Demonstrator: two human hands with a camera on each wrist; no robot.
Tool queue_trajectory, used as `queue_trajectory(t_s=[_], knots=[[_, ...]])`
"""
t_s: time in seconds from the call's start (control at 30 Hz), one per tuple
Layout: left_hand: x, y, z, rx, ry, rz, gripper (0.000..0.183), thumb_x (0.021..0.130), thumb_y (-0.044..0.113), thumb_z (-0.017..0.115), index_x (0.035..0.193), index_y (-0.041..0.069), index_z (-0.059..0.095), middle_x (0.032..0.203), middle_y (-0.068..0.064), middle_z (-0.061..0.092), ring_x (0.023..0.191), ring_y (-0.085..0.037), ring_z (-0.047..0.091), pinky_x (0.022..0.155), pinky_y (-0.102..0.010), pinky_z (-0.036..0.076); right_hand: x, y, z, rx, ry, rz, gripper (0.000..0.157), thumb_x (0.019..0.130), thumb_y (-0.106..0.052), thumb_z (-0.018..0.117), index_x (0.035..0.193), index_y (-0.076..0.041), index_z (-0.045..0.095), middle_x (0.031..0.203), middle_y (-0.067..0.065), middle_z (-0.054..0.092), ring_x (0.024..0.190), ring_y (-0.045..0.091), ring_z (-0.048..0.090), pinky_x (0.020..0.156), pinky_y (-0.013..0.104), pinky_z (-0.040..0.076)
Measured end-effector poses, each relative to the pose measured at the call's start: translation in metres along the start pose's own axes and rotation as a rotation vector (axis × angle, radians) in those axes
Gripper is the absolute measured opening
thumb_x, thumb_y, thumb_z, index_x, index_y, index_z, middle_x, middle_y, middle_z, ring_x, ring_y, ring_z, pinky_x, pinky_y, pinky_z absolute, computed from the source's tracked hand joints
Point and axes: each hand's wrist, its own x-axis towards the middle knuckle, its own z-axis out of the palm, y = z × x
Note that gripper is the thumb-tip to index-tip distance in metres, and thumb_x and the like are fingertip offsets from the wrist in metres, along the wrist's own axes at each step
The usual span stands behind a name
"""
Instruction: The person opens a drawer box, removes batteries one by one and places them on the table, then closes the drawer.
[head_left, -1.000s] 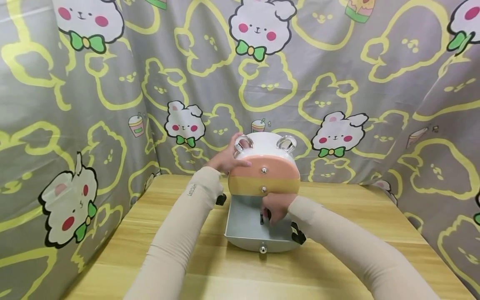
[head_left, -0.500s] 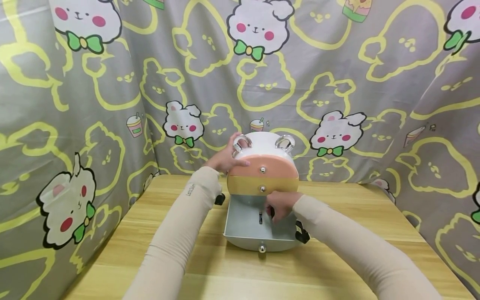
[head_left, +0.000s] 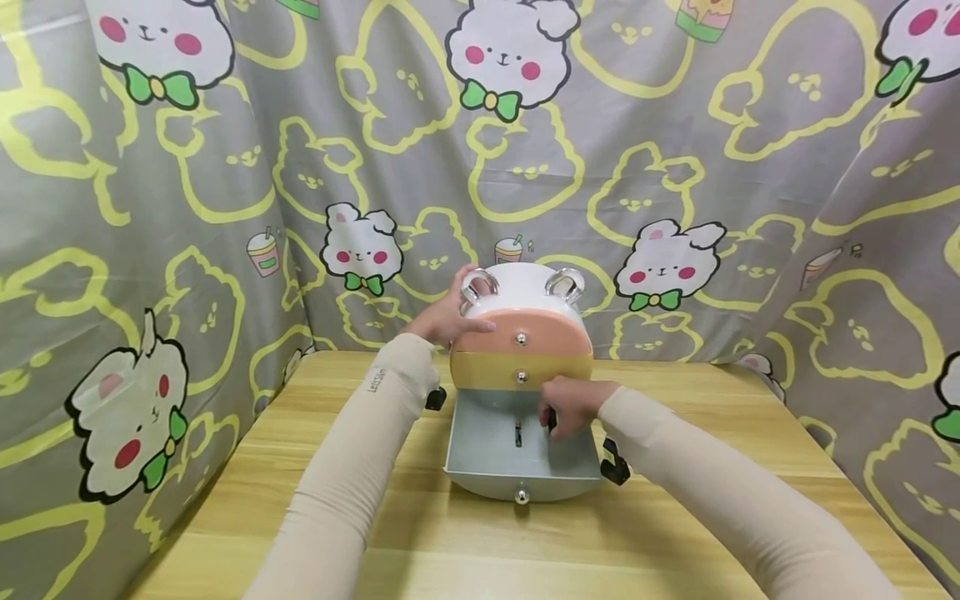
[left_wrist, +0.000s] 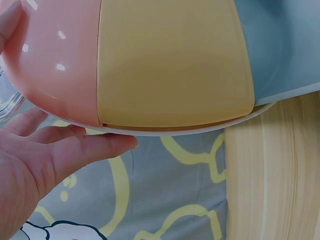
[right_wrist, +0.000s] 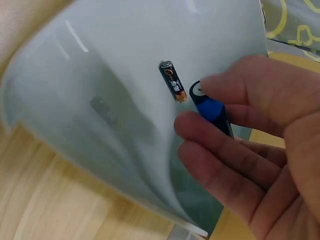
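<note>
A small storage cabinet (head_left: 525,279) with a white shell and clear ear-like loops stands on the table. Its peach drawer (head_left: 495,331) and yellow drawer (head_left: 487,369) are in; the grey-blue bottom drawer (head_left: 480,460) is pulled out. My left hand (head_left: 441,317) holds the cabinet's upper left side, thumb over the peach front, fingers along the shell. Inside the bottom drawer lies a small black battery (right_wrist: 172,81). Just right of it in the head view, my right hand (head_left: 573,404) pinches a thicker blue and black battery (right_wrist: 212,111) over the drawer floor.
Wooden table (head_left: 675,517) surrounds the cabinet. A grey patterned curtain (head_left: 427,167) hangs behind and at both sides. A silver knob (head_left: 521,495) sticks out from the bottom drawer's front. Black straps (head_left: 615,464) show at my wrists.
My right hand has moved to the right, away from the small battery, which now shows fully on the drawer floor. The left hand keeps its hold on the cabinet.
</note>
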Motion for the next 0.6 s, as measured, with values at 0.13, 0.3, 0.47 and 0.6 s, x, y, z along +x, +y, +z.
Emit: queue_trajectory(t_s=[0.13,0.3,0.47,0.6], knots=[[-0.001,0.001,0.0,-0.02,-0.006,0.016,0.115,0.076,0.027,0.084,0.152,0.038,-0.002,0.153,-0.025,0.021,0.132,-0.041,0.035,0.105,-0.051,0.033,-0.007,0.002,-0.002,0.012,0.014,0.011,0.012,0.069,-0.01,0.079,0.081,-0.011,0.076,0.074,-0.009,0.068,0.066,0.003,0.058,0.061,0.021,0.05],[-0.003,0.003,0.0,-0.003,-0.009,0.035,0.113,0.077,0.029,0.083,0.151,0.039,-0.001,0.153,-0.026,0.021,0.132,-0.04,0.036,0.106,-0.051,0.032,-0.015,0.005,-0.004,0.037,0.033,0.044,0.014,0.069,-0.008,0.079,0.083,-0.01,0.076,0.075,-0.008,0.068,0.068,0.004,0.06,0.061,0.023,0.051],[-0.004,0.002,-0.001,0.019,-0.01,0.036,0.113,0.076,0.035,0.083,0.149,0.045,-0.002,0.152,-0.027,0.023,0.131,-0.042,0.037,0.104,-0.051,0.035,-0.022,0.004,-0.008,0.077,0.059,0.052,0.015,0.069,-0.008,0.08,0.084,-0.007,0.076,0.075,-0.006,0.068,0.066,0.005,0.059,0.061,0.023,0.051],[-0.003,0.001,-0.001,0.006,-0.011,0.036,0.114,0.076,0.034,0.084,0.149,0.045,-0.002,0.153,-0.027,0.023,0.132,-0.042,0.036,0.105,-0.051,0.034,-0.027,0.003,-0.009,0.112,0.064,0.084,0.016,0.071,-0.01,0.082,0.085,-0.007,0.075,0.076,-0.005,0.068,0.066,0.005,0.059,0.061,0.023,0.051]])
